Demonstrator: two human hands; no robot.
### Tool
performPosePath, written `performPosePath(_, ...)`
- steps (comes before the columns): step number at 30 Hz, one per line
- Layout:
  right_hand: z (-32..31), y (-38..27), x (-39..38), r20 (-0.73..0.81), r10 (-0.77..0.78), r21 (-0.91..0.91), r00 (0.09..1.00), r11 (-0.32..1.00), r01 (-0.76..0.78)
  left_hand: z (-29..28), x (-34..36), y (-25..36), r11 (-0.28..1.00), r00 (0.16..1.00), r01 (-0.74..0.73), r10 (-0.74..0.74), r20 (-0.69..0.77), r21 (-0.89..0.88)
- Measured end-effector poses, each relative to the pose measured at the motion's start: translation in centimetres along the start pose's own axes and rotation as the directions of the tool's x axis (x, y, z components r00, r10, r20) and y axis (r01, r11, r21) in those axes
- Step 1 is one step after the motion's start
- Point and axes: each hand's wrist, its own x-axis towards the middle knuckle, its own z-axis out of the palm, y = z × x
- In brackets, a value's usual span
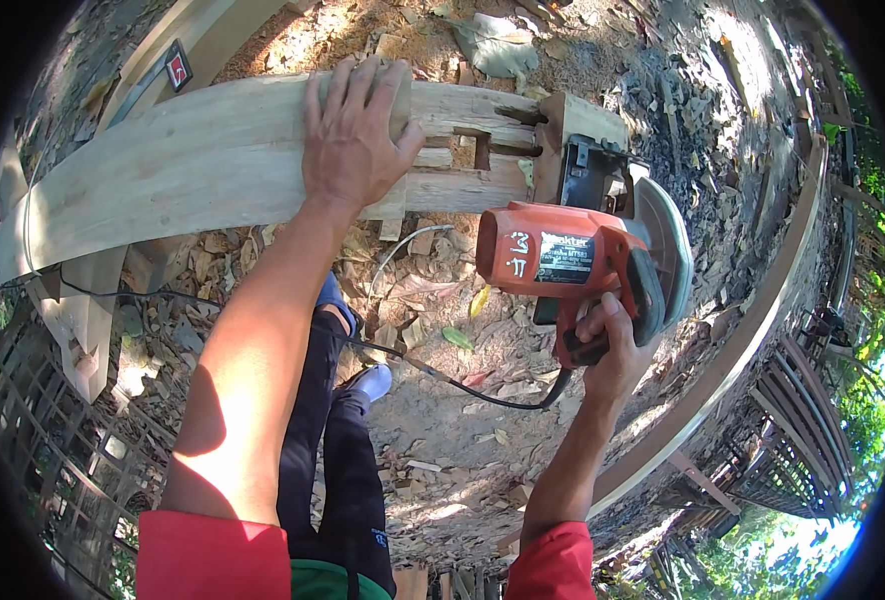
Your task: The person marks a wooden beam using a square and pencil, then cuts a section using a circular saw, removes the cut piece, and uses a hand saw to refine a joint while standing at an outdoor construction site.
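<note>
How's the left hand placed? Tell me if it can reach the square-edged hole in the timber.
Probably yes: the left hand lies flat on the pale board, and nothing visible blocks its way right to the hole.

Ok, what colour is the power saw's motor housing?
The motor housing is orange-red, seen best in the head view.

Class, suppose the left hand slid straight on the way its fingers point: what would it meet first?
The way looks free: the left hand, at the far edge of the plank, would pass over littered ground, which seems lower, though depth is unclear.
</note>
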Motion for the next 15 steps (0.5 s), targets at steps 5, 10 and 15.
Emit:
performPosePath(5,0.18,-0.16,0.18,-0.007,-0.004,0.002,1.0,1.0,0.004,-0.08,0.05,-0.09,1.0,1.0,-0.003,0.003,-0.001,0.004)
performPosePath(10,0.23,-0.13,0.51,0.02,-0.002,-0.024,1.0,1.0,0.003,-0.1,-0.05,-0.14,1.0,1.0,0.003,-0.003,0.004,0.002)
performPosePath(15,0.24,-0.24,0.96,0.018,-0.009,-0.022,1.0,1.0,0.009,-0.16,0.06,-0.04,1.0,1.0,0.004,-0.004,0.016,-0.003)
